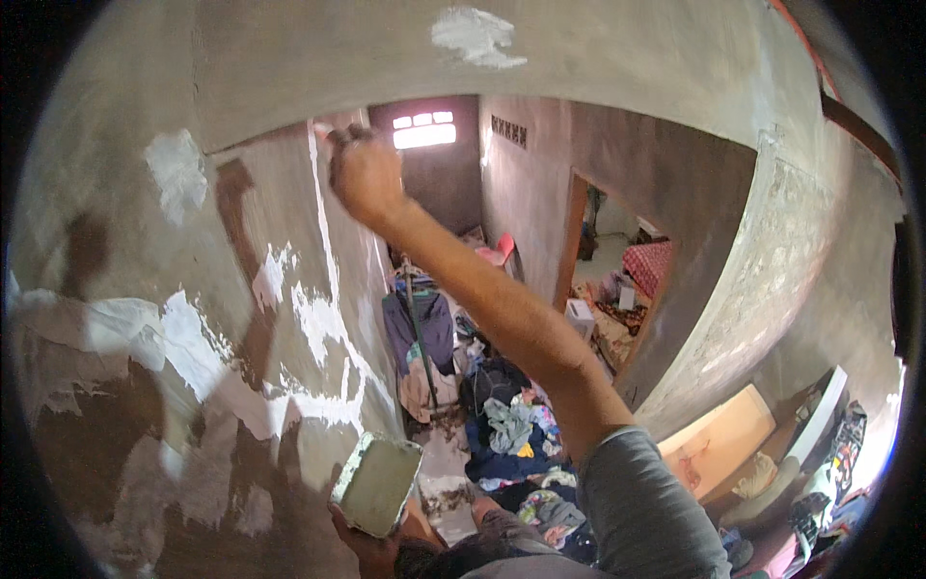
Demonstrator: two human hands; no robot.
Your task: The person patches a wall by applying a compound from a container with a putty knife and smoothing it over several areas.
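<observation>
My right hand [367,179] is raised on an outstretched arm to the upper part of the left wall, beside a thin vertical white plaster line [328,227]. Its fingers are closed round something dark that I cannot make out. Low at the wall, my left hand [362,545] holds a rectangular tray [378,482] from below. White plaster crusts the tray's rim, and its inside looks grey-green. Broad white patches [313,323] cover parts of the grey wall [106,207] between the two hands.
Clothes [511,425] lie heaped on the floor below, with a pole [417,333] leaning nearby. A red chair [502,249] stands farther back. On the right are a doorway [569,236], a slanting concrete edge [762,222] and a leaning wooden board [719,439].
</observation>
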